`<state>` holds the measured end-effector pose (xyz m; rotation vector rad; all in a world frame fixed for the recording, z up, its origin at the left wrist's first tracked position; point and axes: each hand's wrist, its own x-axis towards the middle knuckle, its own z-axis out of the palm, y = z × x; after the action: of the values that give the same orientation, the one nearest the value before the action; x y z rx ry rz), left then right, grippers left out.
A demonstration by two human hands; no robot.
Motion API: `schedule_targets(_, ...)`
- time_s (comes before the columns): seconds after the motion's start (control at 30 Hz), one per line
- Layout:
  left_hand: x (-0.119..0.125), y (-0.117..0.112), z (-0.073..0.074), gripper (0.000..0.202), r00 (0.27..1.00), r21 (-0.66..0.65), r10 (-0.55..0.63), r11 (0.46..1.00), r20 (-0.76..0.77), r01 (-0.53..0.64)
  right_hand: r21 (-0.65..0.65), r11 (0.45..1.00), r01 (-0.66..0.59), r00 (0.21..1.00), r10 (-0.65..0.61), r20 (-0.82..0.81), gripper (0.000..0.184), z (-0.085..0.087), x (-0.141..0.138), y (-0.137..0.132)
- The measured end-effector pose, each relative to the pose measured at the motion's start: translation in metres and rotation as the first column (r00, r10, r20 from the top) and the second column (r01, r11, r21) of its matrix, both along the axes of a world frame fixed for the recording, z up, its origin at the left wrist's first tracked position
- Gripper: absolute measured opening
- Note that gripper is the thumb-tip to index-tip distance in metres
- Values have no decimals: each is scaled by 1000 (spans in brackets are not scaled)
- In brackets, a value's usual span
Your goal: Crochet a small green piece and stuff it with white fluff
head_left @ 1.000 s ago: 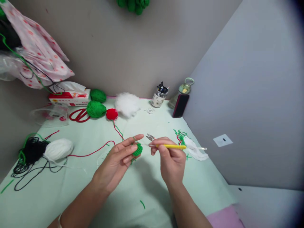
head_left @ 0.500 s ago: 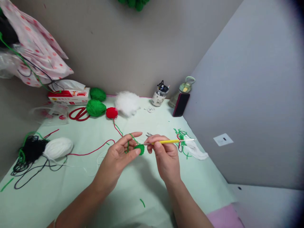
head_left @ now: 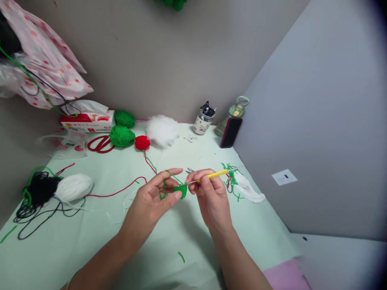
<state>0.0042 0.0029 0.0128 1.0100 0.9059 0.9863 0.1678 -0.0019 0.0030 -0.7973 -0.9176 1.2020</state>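
My left hand [head_left: 155, 195] pinches a small green crochet piece [head_left: 182, 189] between thumb and fingers. Green yarn [head_left: 173, 176] runs over its raised index finger down to the piece. A yellow-handled crochet hook [head_left: 215, 175] is gripped in my right hand [head_left: 214, 193], its metal tip at the top edge of the crochet piece. The hook's other metal end points up and right. Scissor blades [head_left: 190, 170] show just behind my right fingers; the rest of them is hidden.
Green yarn balls [head_left: 122, 136], a red yarn ball [head_left: 142, 142], white stuffing [head_left: 162, 131] and red-handled scissors [head_left: 100, 144] line the back. White yarn [head_left: 74, 187] and tangled black yarn [head_left: 40, 191] lie left. A jar [head_left: 204, 121], bottle [head_left: 236, 110] and phone [head_left: 231, 133] stand back right; yarn scraps [head_left: 231, 177] lie right.
The hook has tilted, its far end rising and shifting left. The crochet piece has moved slightly right, and my right hand has turned a little. Both hands keep their hold.
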Motion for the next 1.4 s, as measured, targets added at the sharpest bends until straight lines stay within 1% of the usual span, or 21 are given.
schedule_targets(0.2,-1,0,5,35,999,5,34,999,-22,-34,50,998,-33,992,27,120,21,0,7,1)
schedule_targets(0.33,-1,0,2,35,995,35,61,998,-84,-58,196,980,-8,934,-63,351,21,4,9,-4)
schedule_targets(0.4,0,-1,0,31,982,78,127,990,-138,-117,348,937,-18,833,-178,523,21,4,8,-8)
schedule_targets(0.47,2,-2,-2,30,967,111,198,977,-161,-182,506,860,-65,677,-334,655,28,1,6,-12)
schedule_targets(0.53,3,-3,-2,38,981,47,179,983,-74,-176,619,776,-119,534,-476,699,39,-4,3,-14)
schedule_targets(0.57,2,-3,-3,44,992,-28,128,991,13,-128,653,748,-122,496,-524,692,42,-6,2,-15)
schedule_targets(0.6,2,-2,-2,50,991,-111,70,992,113,-57,665,739,-109,493,-540,682,44,-8,1,-15)
schedule_targets(0.63,1,-1,-2,54,978,-184,25,983,206,14,651,755,-76,529,-523,668,42,-8,1,-14)
schedule_targets(0.7,-1,2,1,55,951,-266,-2,960,310,89,558,829,31,684,-425,593,33,-5,1,-12)
schedule_targets(0.77,-3,4,5,53,950,-275,32,960,312,58,407,907,111,843,-303,444,23,1,0,-9)
schedule_targets(0.8,-4,4,6,52,954,-261,49,965,297,32,342,932,120,897,-249,365,20,4,0,-7)
schedule_targets(0.87,-5,4,9,50,963,-215,36,976,266,23,280,955,93,942,-175,285,19,8,-3,-4)
schedule_targets(0.93,-5,3,10,46,971,-162,-9,986,238,49,288,956,51,929,-152,337,16,11,-6,-2)
schedule_targets(1.0,-3,1,8,43,980,-120,-12,992,196,36,322,946,44,891,-183,416,16,11,-10,-2)
schedule_targets(1.1,0,0,5,46,985,-95,99,992,138,-86,358,932,59,846,-237,477,20,8,-13,-4)
schedule_targets(1.17,2,0,3,49,973,-125,153,983,175,-132,447,894,29,754,-314,577,26,4,-12,-7)
schedule_targets(1.23,1,2,2,50,956,-197,124,978,267,-72,575,817,-48,619,-427,659,37,0,-9,-8)
schedule_targets(1.27,0,3,1,49,945,-236,90,972,315,-14,615,785,-71,587,-466,662,41,0,-7,-8)
schedule_targets(1.3,-1,5,1,47,933,-270,59,962,354,41,627,777,-54,600,-476,643,41,0,-5,-7)
schedule_targets(1.33,-3,6,1,44,923,-295,37,952,382,84,600,800,-9,651,-451,611,38,1,-4,-7)
schedule_targets(1.4,-5,8,1,41,920,-313,44,946,390,87,446,889,103,810,-335,481,27,5,-3,-4)
